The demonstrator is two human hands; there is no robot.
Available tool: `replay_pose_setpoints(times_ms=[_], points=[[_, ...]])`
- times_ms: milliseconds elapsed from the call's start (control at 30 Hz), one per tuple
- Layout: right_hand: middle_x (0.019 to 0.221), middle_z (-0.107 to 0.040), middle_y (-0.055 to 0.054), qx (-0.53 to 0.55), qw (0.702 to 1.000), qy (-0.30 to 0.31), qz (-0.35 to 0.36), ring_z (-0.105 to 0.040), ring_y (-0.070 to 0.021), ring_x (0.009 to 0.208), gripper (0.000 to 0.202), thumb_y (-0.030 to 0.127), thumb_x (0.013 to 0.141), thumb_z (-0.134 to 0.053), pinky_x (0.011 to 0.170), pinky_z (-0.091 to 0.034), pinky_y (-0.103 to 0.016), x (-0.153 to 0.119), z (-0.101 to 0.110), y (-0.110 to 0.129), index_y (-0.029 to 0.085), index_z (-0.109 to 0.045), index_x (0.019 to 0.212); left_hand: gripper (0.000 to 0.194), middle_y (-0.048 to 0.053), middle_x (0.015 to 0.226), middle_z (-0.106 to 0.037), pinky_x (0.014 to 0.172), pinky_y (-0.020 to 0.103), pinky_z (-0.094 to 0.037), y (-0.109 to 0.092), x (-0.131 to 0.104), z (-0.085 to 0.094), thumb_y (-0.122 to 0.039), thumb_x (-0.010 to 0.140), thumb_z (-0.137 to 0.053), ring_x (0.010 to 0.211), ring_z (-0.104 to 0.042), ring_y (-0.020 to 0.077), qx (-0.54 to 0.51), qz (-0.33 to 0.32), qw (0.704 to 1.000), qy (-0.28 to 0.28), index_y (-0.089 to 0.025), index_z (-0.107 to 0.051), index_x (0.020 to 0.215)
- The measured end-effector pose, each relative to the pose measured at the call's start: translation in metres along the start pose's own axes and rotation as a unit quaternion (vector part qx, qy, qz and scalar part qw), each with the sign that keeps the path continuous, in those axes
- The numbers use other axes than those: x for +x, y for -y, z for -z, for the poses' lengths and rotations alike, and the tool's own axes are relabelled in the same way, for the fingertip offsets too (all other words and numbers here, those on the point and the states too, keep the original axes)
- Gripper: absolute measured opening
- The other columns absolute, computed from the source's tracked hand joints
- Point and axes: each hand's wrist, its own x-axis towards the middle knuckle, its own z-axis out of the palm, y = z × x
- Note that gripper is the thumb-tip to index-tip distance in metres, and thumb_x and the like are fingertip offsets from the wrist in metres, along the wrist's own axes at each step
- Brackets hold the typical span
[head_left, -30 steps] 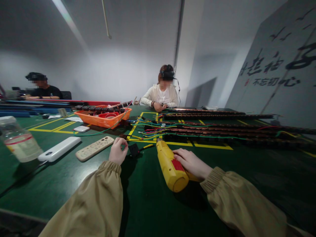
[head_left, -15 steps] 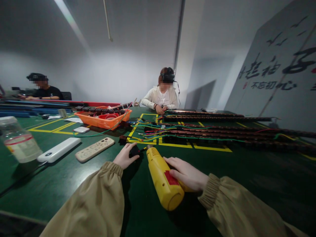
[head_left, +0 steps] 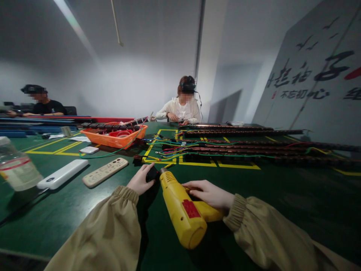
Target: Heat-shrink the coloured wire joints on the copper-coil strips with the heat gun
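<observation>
A yellow heat gun [head_left: 180, 210] with a red label lies in front of me, its metal nozzle pointing forward and left. My right hand [head_left: 210, 192] is closed at its handle, with the fingertips behind the body. Close to the nozzle, my left hand [head_left: 141, 180] pinches a small black piece [head_left: 152, 172] between thumb and fingers; its exact kind is partly hidden. A short yellow strip [head_left: 169, 165] shows just past the nozzle tip.
Long black cable chains [head_left: 231, 150] with coloured wires stretch to the right. An orange basket [head_left: 113, 140], beige remote [head_left: 105, 172], white power bank [head_left: 62, 174] and clear jar [head_left: 18, 165] stand left. A co-worker [head_left: 182, 107] sits opposite; another person [head_left: 46, 105] is far left.
The heat gun's nozzle has shifted left, closer to the black piece, and my right fingers have moved along the handle. The view has turned slightly right. The co-worker opposite has moved their hands.
</observation>
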Motion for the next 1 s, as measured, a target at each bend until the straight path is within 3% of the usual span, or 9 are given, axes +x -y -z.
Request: replay_pose_setpoints(times_ms=[100, 200, 567, 833, 1000], points=[[0.100, -0.064, -0.007, -0.049, 0.999, -0.012, -0.011, -0.058, -0.0193, 0.093, 0.036, 0.042, 0.086, -0.052, 0.086, -0.043, -0.031, 0.002, 0.009, -0.014, 0.015, -0.067, 0.106, 0.068, 0.010, 0.121, -0.049, 0.103, 0.038, -0.038, -0.002, -0.001, 0.001, -0.027, 0.069, -0.057, 0.115, -0.048, 0.0235, 0.004, -0.004, 1.000, 0.004, -0.017, -0.041, 0.134], [0.092, -0.064, -0.005, -0.080, 0.997, -0.011, -0.006, -0.058, -0.0181, 0.085, 0.035, 0.044, 0.085, -0.053, 0.080, -0.043, -0.030, 0.001, 0.015, -0.022, 0.016, -0.070, 0.098, 0.067, 0.010, 0.121, -0.050, 0.103, 0.038, -0.038, -0.003, -0.001, 0.001, -0.025, 0.069, -0.057, 0.115, -0.049, 0.0232, 0.003, -0.009, 1.000, 0.002, -0.018, -0.041, 0.133], [0.092, -0.066, -0.006, -0.098, 0.993, -0.049, -0.049, -0.058, -0.0202, 0.087, 0.039, 0.046, 0.087, -0.046, 0.079, -0.042, -0.032, 0.000, 0.032, -0.035, 0.014, -0.067, 0.093, 0.067, 0.009, 0.119, -0.050, 0.101, 0.038, -0.040, -0.003, -0.001, 0.000, -0.030, 0.070, -0.062, 0.112, -0.050, 0.0231, 0.008, -0.002, 1.000, -0.002, -0.021, -0.041, 0.133], [0.094, -0.062, -0.007, -0.148, 0.985, -0.069, -0.058, -0.056, -0.0204, 0.088, 0.029, 0.035, 0.087, -0.046, 0.080, -0.042, -0.034, 0.000, 0.029, -0.035, 0.014, -0.064, 0.093, 0.069, 0.013, 0.125, -0.049, 0.104, 0.040, -0.036, -0.003, -0.002, -0.002, -0.040, 0.075, -0.057, 0.120, -0.046, 0.0249, 0.013, 0.014, 1.000, -0.006, -0.016, -0.036, 0.136], [0.094, -0.061, -0.007, -0.148, 0.986, -0.055, -0.052, -0.055, -0.0199, 0.088, 0.027, 0.033, 0.088, -0.044, 0.080, -0.042, -0.033, -0.001, 0.027, -0.031, 0.014, -0.063, 0.094, 0.066, 0.014, 0.126, -0.050, 0.104, 0.041, -0.037, 0.000, -0.001, -0.003, -0.036, 0.073, -0.057, 0.120, -0.047, 0.0250, 0.012, 0.011, 1.000, -0.001, -0.014, -0.039, 0.133]])
